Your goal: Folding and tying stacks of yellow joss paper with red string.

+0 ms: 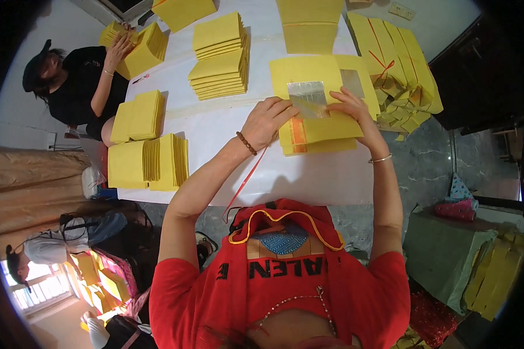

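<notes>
A yellow paper sheet (306,71) with a silver foil patch (308,96) lies in front of me on the white-covered table. Its near part (326,129) is folded up toward the foil, and an orange-red patch (298,131) shows beside my left fingers. My left hand (268,123) is closed on the fold's left side, fingertips at the foil's edge. On the right side, my right hand (358,113) grips the folded paper, with fingers bent over it. Another foil-patched yellow sheet (364,75) lies partly under this one. Thin red string (244,181) hangs near my left wrist.
Stacks of folded yellow paper (218,72) stand left of my hands, with more stacks (148,160) at the table's left edge. A tied yellow bundle (390,49) stands at the right. One person (81,81) handles yellow paper at far left; another (46,250) is lower left.
</notes>
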